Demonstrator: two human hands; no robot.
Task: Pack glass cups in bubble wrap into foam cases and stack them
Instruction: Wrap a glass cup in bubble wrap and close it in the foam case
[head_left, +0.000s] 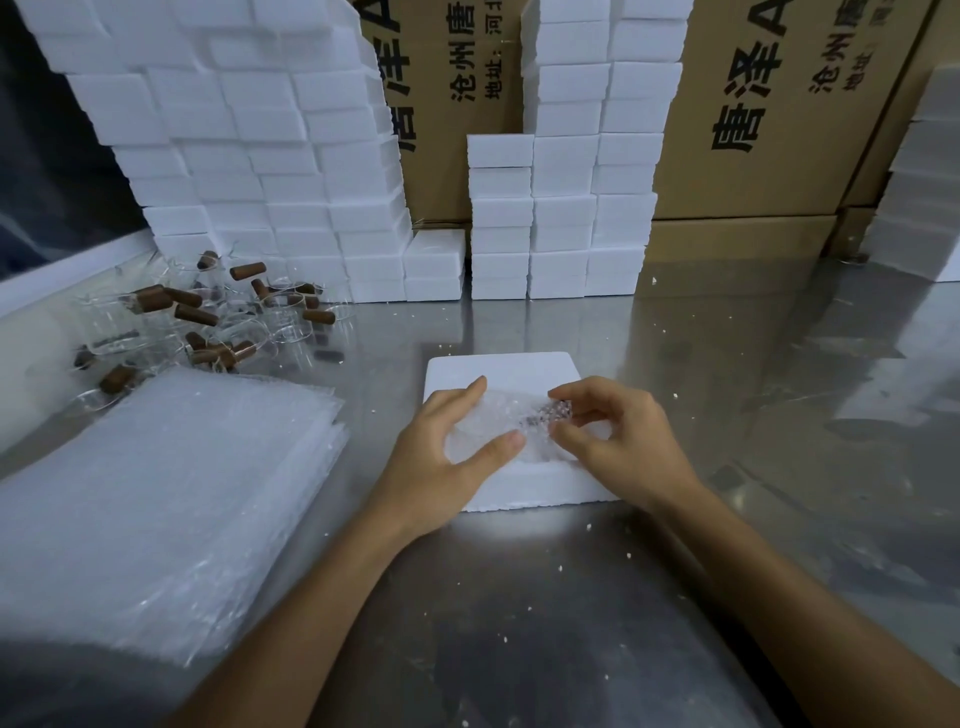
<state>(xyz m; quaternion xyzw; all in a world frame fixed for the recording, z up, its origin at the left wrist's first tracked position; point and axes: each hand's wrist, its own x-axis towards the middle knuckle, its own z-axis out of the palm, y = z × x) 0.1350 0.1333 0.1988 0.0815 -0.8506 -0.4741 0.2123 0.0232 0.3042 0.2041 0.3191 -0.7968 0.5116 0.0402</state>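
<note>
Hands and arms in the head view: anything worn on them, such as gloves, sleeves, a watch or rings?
Nothing worn shows. Both the left hand and the right hand are bare, without gloves, and no rings or watch can be seen. Both forearms are bare down to the bottom edge of the picture, with no sleeve in view.

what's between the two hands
A bubble-wrapped cup, held by the left hand and right hand over the foam case, per the head view.
</note>
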